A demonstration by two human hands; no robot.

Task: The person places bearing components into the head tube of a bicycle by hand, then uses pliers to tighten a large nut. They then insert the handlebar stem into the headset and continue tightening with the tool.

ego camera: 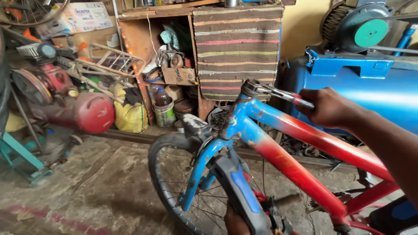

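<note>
**Wrench on the head of a red-and-blue bicycle frame**

Head view: a bicycle frame [287, 152], blue at the front and fading to red along its two main tubes, fills the lower middle and right of the picture. At the top of its front tube sits a round metal fitting, and a wrench [272, 92] with a red grip is clamped onto that fitting. The right hand [328, 108] is closed in a fist around the wrench's grip, just right of the frame's front end and above its top tube. The left hand [235, 222] shows only partly at the bottom edge, below the frame, where it seems to be holding the dark mudguard [237, 187] near the lower tube; whether it is closed tight or only resting there I cannot tell. The front wheel [174, 182] hangs in the blue fork, left of and below the frame's front end, above the dusty floor [87, 187].

The frame looks like stiff, fairly heavy metal that will not give; its painted tubes are smooth and could slip under a palm, so the thick lower tube or the fork looks the surest place to steady it. The wrench is rigid steel, and its far grip end gives the most leverage.

Behind the frame stand a blue tank [357, 91] to the right, a striped cloth [237, 48] over a wooden shelf directly beyond, and a red machine [82, 109] well to the left.
</note>
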